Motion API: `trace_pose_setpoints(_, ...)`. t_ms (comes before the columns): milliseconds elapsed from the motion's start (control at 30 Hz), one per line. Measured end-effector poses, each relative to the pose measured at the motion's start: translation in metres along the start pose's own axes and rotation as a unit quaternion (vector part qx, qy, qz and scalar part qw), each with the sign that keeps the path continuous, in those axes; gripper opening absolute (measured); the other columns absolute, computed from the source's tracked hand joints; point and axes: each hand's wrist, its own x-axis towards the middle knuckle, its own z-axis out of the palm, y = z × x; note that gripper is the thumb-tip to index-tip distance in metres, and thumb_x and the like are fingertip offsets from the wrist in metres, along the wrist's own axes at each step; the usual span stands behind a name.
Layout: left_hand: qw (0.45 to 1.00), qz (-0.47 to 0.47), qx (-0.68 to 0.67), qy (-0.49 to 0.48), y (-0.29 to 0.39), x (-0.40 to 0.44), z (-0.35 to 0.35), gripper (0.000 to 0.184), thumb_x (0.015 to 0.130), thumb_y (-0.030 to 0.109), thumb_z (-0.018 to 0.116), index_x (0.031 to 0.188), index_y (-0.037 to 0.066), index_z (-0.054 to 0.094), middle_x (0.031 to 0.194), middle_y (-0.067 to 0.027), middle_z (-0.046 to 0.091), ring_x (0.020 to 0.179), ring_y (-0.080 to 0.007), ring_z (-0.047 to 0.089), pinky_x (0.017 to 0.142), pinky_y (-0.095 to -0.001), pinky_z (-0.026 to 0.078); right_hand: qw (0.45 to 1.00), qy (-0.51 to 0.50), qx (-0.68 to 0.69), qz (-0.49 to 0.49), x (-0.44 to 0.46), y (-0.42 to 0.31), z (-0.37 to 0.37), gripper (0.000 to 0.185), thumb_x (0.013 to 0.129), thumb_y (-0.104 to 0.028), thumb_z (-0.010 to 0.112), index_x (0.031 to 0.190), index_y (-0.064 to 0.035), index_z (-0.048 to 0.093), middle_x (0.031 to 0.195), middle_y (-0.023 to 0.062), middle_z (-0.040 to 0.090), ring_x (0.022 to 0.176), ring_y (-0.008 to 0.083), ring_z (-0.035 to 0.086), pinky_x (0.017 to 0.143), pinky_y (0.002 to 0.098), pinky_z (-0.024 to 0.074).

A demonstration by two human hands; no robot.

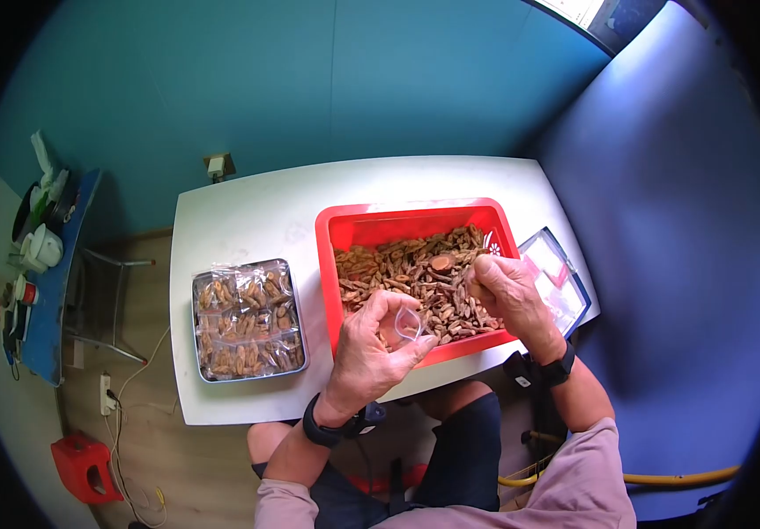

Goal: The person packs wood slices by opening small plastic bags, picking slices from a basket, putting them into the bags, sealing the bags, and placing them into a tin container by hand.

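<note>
My left hand (369, 354) pinches a small clear plastic bag (409, 324) whose mouth is spread wide, at the near edge of a red plastic bin (329, 282). Inside the bin lies a heap of brown dried pieces (433, 286), root-like in look, with a round reddish-brown slice (441, 264) on top. Over the bin's right side, my right hand (514, 298) is closed, its fingers curled inward; what they hold is hidden. To the left, a metal tin (256, 378) contains rows of filled clear bags (248, 322) of the same brown pieces.
A dark-edged shallow tray (584, 304) with clear bags lies at the right of the white table (248, 220). A teal wall (221, 88) stands behind, a blue panel (679, 220) at right. On the left are a cluttered blue table (67, 282) and a red stool (85, 467).
</note>
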Motion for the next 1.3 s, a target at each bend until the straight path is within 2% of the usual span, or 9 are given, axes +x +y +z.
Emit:
trace_pose_setpoints(100,1.0,0.005,-0.002,0.001,-0.002,0.001,0.0,0.039,0.08,0.002,0.083,0.112,0.005,0.061,0.099,-0.0011,0.062,0.09,-0.0073,0.06,0.076,-0.023,0.054,0.999,0.014,-0.016,-0.046,-0.005,-0.006,0.012,0.03,0.106,-0.03,0.057,0.118,-0.0029,0.063,0.077,-0.0068,0.051,0.06,0.002,0.039,0.052,0.0193,0.0314)
trace_pose_setpoints(200,1.0,0.009,-0.01,0.003,-0.004,0.001,0.0,0.039,0.08,0.002,0.083,0.112,0.005,0.061,0.098,-0.0004,0.06,0.088,-0.0064,0.059,0.074,-0.0223,0.053,0.997,-0.022,-0.01,-0.067,-0.011,-0.007,0.011,0.028,0.105,-0.022,0.057,0.124,-0.0019,0.062,0.078,-0.0062,0.051,0.061,0.002,0.041,0.053,0.0196,0.0348)
trace_pose_setpoints(367,0.999,0.033,0.013,0.002,-0.006,0.002,0.0,0.039,0.08,0.001,0.083,0.112,0.005,0.061,0.097,0.0007,0.058,0.085,-0.0052,0.056,0.071,-0.0208,0.051,0.996,-0.03,-0.059,-0.054,-0.019,-0.025,0.021,0.018,0.104,-0.012,0.057,0.108,0.0013,0.069,0.069,-0.0044,0.054,0.06,0.003,0.046,0.055,0.0216,0.0417)
trace_pose_setpoints(500,0.999,0.031,-0.039,0.006,-0.009,0.002,0.002,0.04,0.08,0.001,0.083,0.114,0.005,0.06,0.096,0.0009,0.056,0.082,-0.0032,0.054,0.068,-0.0187,0.049,0.995,0.028,-0.081,-0.056,-0.014,-0.024,0.019,0.038,0.106,-0.033,0.055,0.083,-0.0052,0.066,0.064,-0.0049,0.051,0.056,0.0032,0.041,0.051,0.0216,0.0308)
trace_pose_setpoints(767,0.998,0.03,-0.06,0.001,-0.01,0.003,0.0,0.041,0.08,0.003,0.083,0.114,0.006,0.06,0.096,0.0001,0.054,0.078,-0.0015,0.051,0.067,-0.0174,0.048,0.996,0.022,-0.05,-0.067,-0.013,-0.013,0.031,0.024,0.103,-0.022,0.061,0.11,-0.0004,0.068,0.07,-0.0037,0.054,0.058,0.0037,0.048,0.05,0.019,0.0382)
trace_pose_setpoints(933,0.997,0.025,-0.073,-0.005,-0.008,0.003,-0.001,0.042,0.079,0.004,0.084,0.113,0.006,0.06,0.096,-0.0003,0.054,0.077,-0.0017,0.051,0.067,-0.017,0.048,0.997,0.032,-0.065,-0.018,-0.018,-0.018,0.026,0.023,0.102,-0.02,0.063,0.093,0.0001,0.068,0.069,-0.0023,0.059,0.064,0.0048,0.054,0.057,0.0215,0.044)
trace_pose_setpoints(1000,0.997,0.032,-0.076,-0.004,-0.009,0.003,0.0,0.042,0.08,0.004,0.084,0.114,0.006,0.06,0.096,-0.0002,0.054,0.077,-0.0018,0.051,0.067,-0.0171,0.048,0.988,0.024,-0.117,-0.095,-0.01,0.0,0.019,0.032,0.103,-0.03,0.062,0.089,-0.0023,0.069,0.065,-0.0058,0.052,0.053,0.0038,0.04,0.048,0.0217,0.0316)
trace_pose_setpoints(1200,0.996,0.033,-0.08,-0.003,-0.011,0.003,-0.001,0.043,0.08,0.004,0.084,0.115,0.006,0.059,0.096,0.0004,0.055,0.079,-0.0025,0.052,0.068,-0.0179,0.049,0.993,0.044,-0.031,-0.106,0.001,0.013,0.027,0.025,0.106,-0.028,0.054,0.099,-0.0054,0.062,0.064,-0.006,0.046,0.053,0.0044,0.041,0.048,0.0209,0.0309)
trace_pose_setpoints(1300,0.997,0.016,-0.078,-0.004,-0.005,0.001,-0.002,0.042,0.08,0.003,0.083,0.115,0.006,0.059,0.097,0.0005,0.055,0.08,-0.0032,0.054,0.069,-0.0191,0.05,0.997,0.027,0.068,-0.017,-0.005,0.0,0.028,0.021,0.105,-0.025,0.058,0.102,-0.0049,0.063,0.064,-0.0041,0.049,0.052,0.0048,0.044,0.048,0.0204,0.0338)
